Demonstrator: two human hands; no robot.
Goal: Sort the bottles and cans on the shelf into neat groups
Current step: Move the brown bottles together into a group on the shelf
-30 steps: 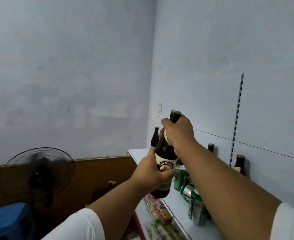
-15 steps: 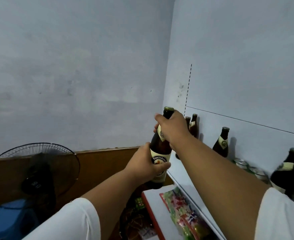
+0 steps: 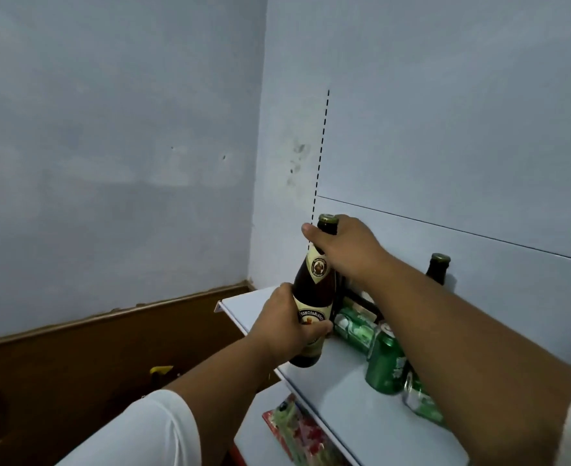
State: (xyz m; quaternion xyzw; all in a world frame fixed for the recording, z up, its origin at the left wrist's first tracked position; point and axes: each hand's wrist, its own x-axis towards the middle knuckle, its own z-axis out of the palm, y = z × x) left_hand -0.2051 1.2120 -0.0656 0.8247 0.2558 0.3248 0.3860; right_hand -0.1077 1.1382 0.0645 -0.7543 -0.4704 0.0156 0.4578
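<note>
Gripping brown bottle [image 3: 312, 299]: left hand [image 3: 289, 326] body, right hand [image 3: 343, 248] neck | green cans [image 3: 385, 363] on shelf [image 3: 351, 408]

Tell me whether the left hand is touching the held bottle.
Touching. The head view shows the left hand wrapped round the bottle's lower label, fingers curled across it.

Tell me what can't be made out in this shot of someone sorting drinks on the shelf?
Head view only:
- Second bottle: the right arm hides its body.
- Held bottle: left hand covers part of its label, right hand its neck.
- Green cans: print blurred; the nearest is partly behind the arm.
- Colourful packets on the lower shelf: blurred.
- Dark thing at the right edge: cut off.
</note>
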